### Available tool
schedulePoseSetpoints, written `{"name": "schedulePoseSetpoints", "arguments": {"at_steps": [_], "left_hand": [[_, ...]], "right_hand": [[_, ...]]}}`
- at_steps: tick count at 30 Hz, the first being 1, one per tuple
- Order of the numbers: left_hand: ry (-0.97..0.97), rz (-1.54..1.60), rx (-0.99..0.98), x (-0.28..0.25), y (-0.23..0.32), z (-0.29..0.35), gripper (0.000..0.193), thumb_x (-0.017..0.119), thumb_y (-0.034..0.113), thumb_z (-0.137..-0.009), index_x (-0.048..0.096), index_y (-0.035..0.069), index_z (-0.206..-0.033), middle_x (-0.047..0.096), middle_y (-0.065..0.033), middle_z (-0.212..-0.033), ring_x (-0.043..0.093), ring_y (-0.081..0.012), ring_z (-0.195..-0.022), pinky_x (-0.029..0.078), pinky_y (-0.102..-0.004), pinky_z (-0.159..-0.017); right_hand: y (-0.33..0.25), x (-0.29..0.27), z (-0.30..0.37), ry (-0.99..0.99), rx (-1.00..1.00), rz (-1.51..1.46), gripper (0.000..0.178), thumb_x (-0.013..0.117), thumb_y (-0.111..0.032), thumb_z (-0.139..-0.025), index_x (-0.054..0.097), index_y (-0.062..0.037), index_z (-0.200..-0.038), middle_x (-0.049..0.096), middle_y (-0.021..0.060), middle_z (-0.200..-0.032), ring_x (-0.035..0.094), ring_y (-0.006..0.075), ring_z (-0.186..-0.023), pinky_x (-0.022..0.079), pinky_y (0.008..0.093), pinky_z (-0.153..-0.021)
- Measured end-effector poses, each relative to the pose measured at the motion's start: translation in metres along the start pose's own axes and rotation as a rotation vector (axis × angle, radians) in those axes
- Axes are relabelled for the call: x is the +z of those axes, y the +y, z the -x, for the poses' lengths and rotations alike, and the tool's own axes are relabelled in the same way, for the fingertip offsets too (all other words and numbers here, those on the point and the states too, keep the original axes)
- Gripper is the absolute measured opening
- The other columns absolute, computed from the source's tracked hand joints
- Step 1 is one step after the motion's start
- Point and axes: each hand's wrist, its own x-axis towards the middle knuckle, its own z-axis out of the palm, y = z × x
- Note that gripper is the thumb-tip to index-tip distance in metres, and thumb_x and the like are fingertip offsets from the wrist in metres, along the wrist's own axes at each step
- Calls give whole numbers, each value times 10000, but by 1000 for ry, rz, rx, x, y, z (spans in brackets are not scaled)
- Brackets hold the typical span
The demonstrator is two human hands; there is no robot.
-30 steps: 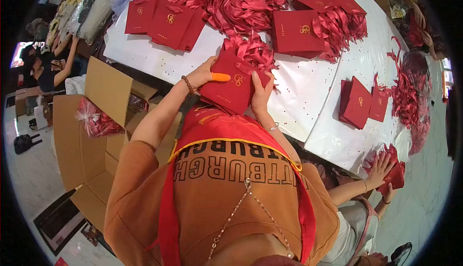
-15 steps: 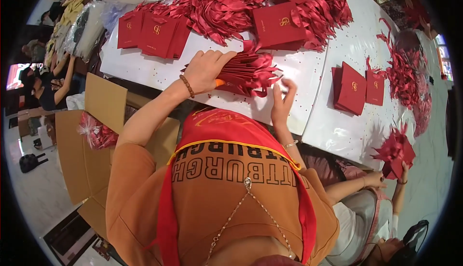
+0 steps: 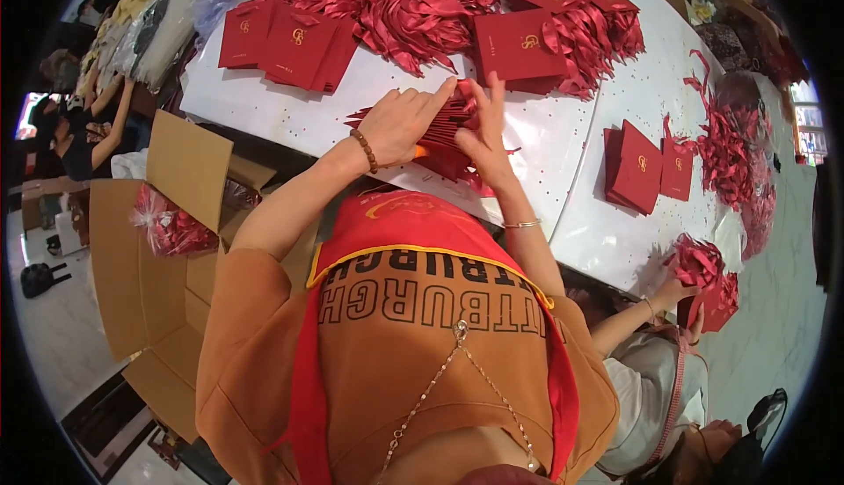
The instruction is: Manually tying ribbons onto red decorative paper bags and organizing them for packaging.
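1. Both hands have closed in since half a second ago: the right hand [image 3: 482,133], then raised apart from the stack, now presses against it.
2. Nearest, against the white table [image 3: 563,142] edge, the left hand [image 3: 400,124] lies over the stack of red ribboned cards [image 3: 448,138], fingers wrapped on top; the right hand's spread fingers touch its right side. Together they clamp the stack.
3. Left of the table, an open cardboard box [image 3: 149,256] holds a clear bag of red ribbons [image 3: 167,226].
4. Right of the stack, two red cards [image 3: 651,168] lie flat; a co-worker's hand [image 3: 677,287] grips a ribbon bundle [image 3: 703,269] at the table's near right edge.
5. Farther back lie red folders [image 3: 286,41] and a ribbon heap [image 3: 413,6].
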Motion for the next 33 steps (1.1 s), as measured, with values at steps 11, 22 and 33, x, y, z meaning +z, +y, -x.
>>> {"name": "schedulePoseSetpoints", "arguments": {"at_steps": [11,22,33], "left_hand": [[-45,222,31,-20,-25,4,934,745,370,-613,252,56,-1341,508,-150,-1141,508,-306,-1012,395,-396,-834],[589,1751,-453,55,-57,31,820,102,677,-825,212,85,-1382,330,-132,-1364,408,-195,-1164,359,-315,-963],[563,1877,-455,76,-35,22,826,101,674,-829,195,62,-1376,492,-162,-1179,474,-202,-1076,365,-315,-943]], "right_hand": [[-16,-17,-15,-383,-220,228,650,732,-121,-565,461,-87,-1155,388,136,-1234,364,328,-1160,319,402,-993],[7,0,-4,-304,-41,-14,1129,825,-250,-529,84,-70,-1362,154,183,-1391,227,303,-1285,242,388,-1046],[9,-2,11,-133,-67,132,1269,854,-337,-475,-1,-12,-1354,296,204,-1280,362,316,-1166,309,396,-982]]}}
